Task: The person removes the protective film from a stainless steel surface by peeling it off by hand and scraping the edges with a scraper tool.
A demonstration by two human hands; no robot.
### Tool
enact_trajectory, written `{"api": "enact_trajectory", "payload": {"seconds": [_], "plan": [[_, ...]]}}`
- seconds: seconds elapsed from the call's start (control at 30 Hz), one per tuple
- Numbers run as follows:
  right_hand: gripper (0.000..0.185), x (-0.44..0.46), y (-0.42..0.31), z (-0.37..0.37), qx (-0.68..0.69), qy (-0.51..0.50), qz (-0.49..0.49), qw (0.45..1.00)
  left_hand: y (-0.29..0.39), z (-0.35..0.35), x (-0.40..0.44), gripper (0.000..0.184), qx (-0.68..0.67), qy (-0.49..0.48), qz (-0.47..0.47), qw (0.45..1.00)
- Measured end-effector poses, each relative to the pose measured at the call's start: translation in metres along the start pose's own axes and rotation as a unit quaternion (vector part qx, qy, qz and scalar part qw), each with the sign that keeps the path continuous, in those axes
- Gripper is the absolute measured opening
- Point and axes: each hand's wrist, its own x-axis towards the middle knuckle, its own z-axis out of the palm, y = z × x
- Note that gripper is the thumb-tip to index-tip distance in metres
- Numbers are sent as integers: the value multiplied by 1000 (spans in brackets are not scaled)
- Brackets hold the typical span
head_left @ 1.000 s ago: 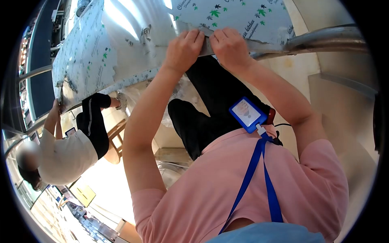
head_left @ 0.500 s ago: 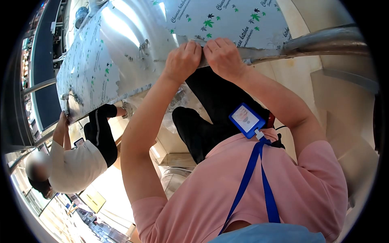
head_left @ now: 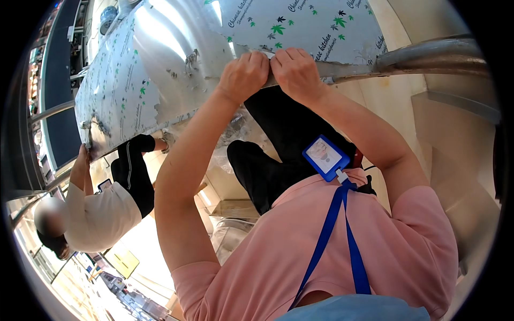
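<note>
A metal tabletop lies before me, partly covered by printed protective film with green leaves and the words "Chinese kitchen". The film has ragged, torn edges, and bare shiny metal shows in the middle. At the near edge my left hand is closed, its fingers curled over the film's torn edge. Right beside it my right hand is closed the same way, knuckles up. A bit of loose film shows between the two hands. My fingertips are hidden behind the knuckles.
On the left a co-worker in a white shirt bends at the tabletop's far corner, hands at its edge. A curved metal rail runs off to the right. Crumpled clear plastic hangs or lies under the edge. A blue-framed badge hangs at my waist.
Both my hands have shifted slightly up and stay side by side, fingers closed. The loose film between them has changed shape a little. The co-worker has barely moved.
</note>
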Motion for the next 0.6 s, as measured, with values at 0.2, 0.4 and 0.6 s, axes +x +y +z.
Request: {"api": "enact_trajectory", "payload": {"seconds": [0.2,0.4,0.6], "plan": [[4,1,0,1,-2,-5,5,1000,0,0,3,10,27,1,17,999],[7,1,1,6,-7,-9,10,1000,-1,5,6,4,49,46,34,997],[7,2,0,7,-14,-4,15,1000,-3,9,6,5,50,51,35,997]]}}
